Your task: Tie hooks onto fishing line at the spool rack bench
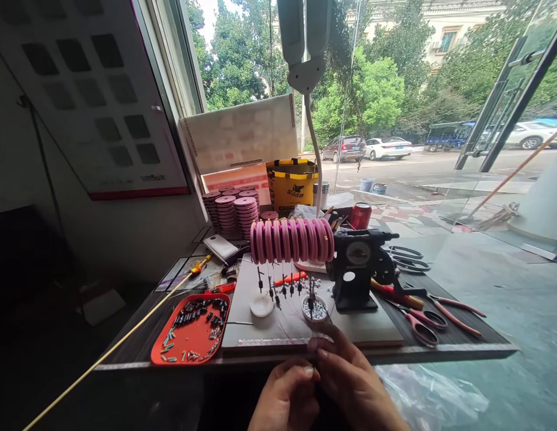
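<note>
My left hand (287, 389) and my right hand (350, 377) meet just in front of the table's near edge. Both are closed in pinches on thin fishing line, and a small dark bit shows between the fingertips, too small to name. Above them, a row of pink foam line spools (291, 240) is mounted on a black hand-cranked winder (359, 269). Several fine lines hang from the spools, carrying small black pieces (285, 287). Behind the right fingers stands a round white dish (315, 317) of small silvery beads. A white round lid (262, 305) lies to its left.
A red tray (188, 347) of small black and metal parts lies at left, beside a long yellow rod (112, 353). Pink-handled scissors (424, 326) and pliers (458, 314) lie right. Stacked pink spools (225, 215), a yellow bucket (291, 185) and a red can (360, 215) stand behind.
</note>
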Demonstrator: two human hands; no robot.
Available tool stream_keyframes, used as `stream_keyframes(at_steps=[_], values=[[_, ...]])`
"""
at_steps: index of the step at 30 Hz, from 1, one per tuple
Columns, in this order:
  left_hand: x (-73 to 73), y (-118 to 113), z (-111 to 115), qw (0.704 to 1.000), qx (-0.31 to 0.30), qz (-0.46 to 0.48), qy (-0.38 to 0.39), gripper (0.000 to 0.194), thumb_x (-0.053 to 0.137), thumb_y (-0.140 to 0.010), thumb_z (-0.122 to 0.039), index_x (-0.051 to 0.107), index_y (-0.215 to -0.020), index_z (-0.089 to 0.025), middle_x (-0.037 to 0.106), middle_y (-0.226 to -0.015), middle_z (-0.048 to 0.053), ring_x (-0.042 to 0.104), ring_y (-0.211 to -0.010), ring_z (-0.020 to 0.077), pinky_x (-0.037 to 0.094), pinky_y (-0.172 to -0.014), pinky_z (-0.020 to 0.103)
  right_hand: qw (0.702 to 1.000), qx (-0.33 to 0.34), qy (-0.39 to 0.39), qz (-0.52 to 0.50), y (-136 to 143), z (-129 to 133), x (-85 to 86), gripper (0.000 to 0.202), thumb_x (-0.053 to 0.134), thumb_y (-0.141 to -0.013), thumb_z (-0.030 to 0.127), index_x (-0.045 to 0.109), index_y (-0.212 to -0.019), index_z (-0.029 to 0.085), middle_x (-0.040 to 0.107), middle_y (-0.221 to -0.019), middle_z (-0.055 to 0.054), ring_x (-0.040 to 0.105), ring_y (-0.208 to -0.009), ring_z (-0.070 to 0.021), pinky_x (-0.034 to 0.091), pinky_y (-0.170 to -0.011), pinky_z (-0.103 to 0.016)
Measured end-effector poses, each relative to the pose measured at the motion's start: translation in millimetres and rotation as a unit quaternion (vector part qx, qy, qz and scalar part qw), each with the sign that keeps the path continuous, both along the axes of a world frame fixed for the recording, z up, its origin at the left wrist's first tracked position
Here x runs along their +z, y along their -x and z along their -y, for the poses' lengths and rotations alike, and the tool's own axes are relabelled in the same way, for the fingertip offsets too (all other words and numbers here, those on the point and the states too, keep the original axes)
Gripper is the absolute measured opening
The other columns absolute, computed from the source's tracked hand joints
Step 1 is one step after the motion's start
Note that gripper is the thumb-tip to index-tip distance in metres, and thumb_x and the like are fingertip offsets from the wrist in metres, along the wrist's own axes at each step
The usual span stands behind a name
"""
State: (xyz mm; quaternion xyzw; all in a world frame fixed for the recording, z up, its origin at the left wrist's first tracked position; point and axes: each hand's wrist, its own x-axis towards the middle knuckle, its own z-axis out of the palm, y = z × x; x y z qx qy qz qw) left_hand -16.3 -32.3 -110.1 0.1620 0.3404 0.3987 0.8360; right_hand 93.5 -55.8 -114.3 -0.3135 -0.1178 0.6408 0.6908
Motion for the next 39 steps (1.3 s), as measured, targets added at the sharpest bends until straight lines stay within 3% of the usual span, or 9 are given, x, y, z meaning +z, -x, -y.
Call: stream_keyframes(at_steps=[3, 12, 19, 26, 29, 31, 34, 37, 39], values=[[4.4, -1.0, 1.6, 1.0, 0.001, 0.01, -0.008, 0.015, 0.08, -0.046, -0.009, 0.07, -0.056, -0.011, 0.069, -0.056, 0.003, 0.06, -0.059, 0.0102, 0.045, -0.059, 0.017, 0.999, 0.014, -0.027, -0.02, 0.7, 0.0, 3.8, 0.048, 0.081, -0.056, 0.016, 0.062, -0.099, 0.022, 0.063, -0.066, 0.002, 0.058, -0.056, -0.0097, 0.044, -0.053, -0.017], [12.8, -3.1, 5.3, 0.997, 0.012, -0.079, -0.016, 0.014, 0.079, -0.046, -0.01, 0.067, -0.052, -0.013, 0.064, -0.049, 0.001, 0.046, -0.044, 0.0042, 0.03, -0.04, 0.012, 0.994, -0.002, -0.004, -0.107, -25.8, 21.9, -0.3, 0.03, 0.076, -0.054, 0.01, 0.069, -0.081, 0.022, 0.065, -0.067, 0.002, 0.045, -0.044, -0.0037, 0.039, -0.045, -0.014], [8.4, -2.5, 1.7, 0.996, -0.026, -0.065, -0.052, 0.013, 0.079, -0.046, -0.015, 0.067, -0.052, -0.013, 0.063, -0.051, 0.001, 0.045, -0.045, 0.0047, 0.031, -0.042, 0.015, 0.999, -0.024, 0.046, 0.006, -12.8, 14.2, 4.2, 0.043, 0.081, -0.052, 0.014, 0.066, -0.092, 0.022, 0.068, -0.073, -0.001, 0.046, -0.042, -0.0045, 0.033, -0.039, -0.014], [10.9, -1.8, 1.2, 0.996, -0.033, -0.073, -0.046, 0.012, 0.078, -0.047, -0.014, 0.066, -0.051, -0.013, 0.061, -0.05, 0.0, 0.04, -0.043, 0.003, 0.025, -0.04, 0.013, 0.998, -0.042, 0.027, -0.035, -14.7, 12.0, 0.1, 0.031, 0.081, -0.054, 0.018, 0.066, -0.08, 0.023, 0.063, -0.065, 0.005, 0.044, -0.043, -0.003, 0.035, -0.043, -0.013], [14.1, -1.9, 1.5, 0.993, -0.03, -0.096, -0.064, 0.012, 0.077, -0.049, -0.015, 0.066, -0.051, -0.014, 0.06, -0.051, 0.0, 0.038, -0.044, 0.0037, 0.025, -0.042, 0.014, 1.0, 0.0, 0.0, 0.028, -22.1, 22.1, -4.0, 0.026, 0.078, -0.06, 0.026, 0.065, -0.081, 0.022, 0.056, -0.056, 0.006, 0.042, -0.04, -0.0051, 0.031, -0.039, -0.015], [14.8, -2.9, 1.4, 0.985, -0.035, -0.125, -0.115, 0.01, 0.075, -0.051, -0.017, 0.065, -0.051, -0.014, 0.057, -0.051, -0.001, 0.037, -0.044, 0.0045, 0.023, -0.042, 0.015, 0.983, 0.009, -0.048, 0.177, -25.5, 28.0, -6.8, 0.025, 0.074, -0.063, 0.03, 0.064, -0.085, 0.022, 0.052, -0.052, 0.006, 0.041, -0.04, -0.0074, 0.032, -0.04, -0.018], [14.3, -4.9, 1.6, 0.94, -0.006, -0.229, -0.251, 0.012, 0.071, -0.056, -0.018, 0.064, -0.047, -0.014, 0.049, -0.052, -0.002, 0.035, -0.045, 0.0067, 0.023, -0.043, 0.019, 0.847, -0.023, -0.118, 0.519, -30.5, 31.4, -8.4, 0.007, 0.067, -0.07, 0.026, 0.063, -0.075, 0.023, 0.056, -0.054, 0.003, 0.046, -0.045, -0.0116, 0.033, -0.047, -0.023], [14.7, -5.6, 2.7, 0.856, 0.071, -0.348, -0.375, 0.013, 0.068, -0.058, -0.015, 0.064, -0.046, -0.015, 0.049, -0.059, -0.001, 0.041, -0.051, 0.0103, 0.028, -0.047, 0.022, 0.609, -0.071, -0.2, 0.764, -36.0, 27.5, 2.9, 0.016, 0.052, -0.079, 0.017, 0.058, -0.064, 0.023, 0.056, -0.051, 0.002, 0.045, -0.042, -0.012, 0.027, -0.043, -0.024], [15.6, -5.2, 3.6, 0.83, 0.091, -0.373, -0.404, 0.013, 0.067, -0.059, -0.014, 0.064, -0.047, -0.015, 0.047, -0.063, 0.0, 0.041, -0.052, 0.0106, 0.028, -0.046, 0.022, 0.461, -0.114, -0.292, 0.83, -38.5, 20.9, 20.4, 0.021, 0.044, -0.082, 0.013, 0.058, -0.068, 0.021, 0.058, -0.054, -0.001, 0.047, -0.043, -0.0139, 0.028, -0.044, -0.025]])
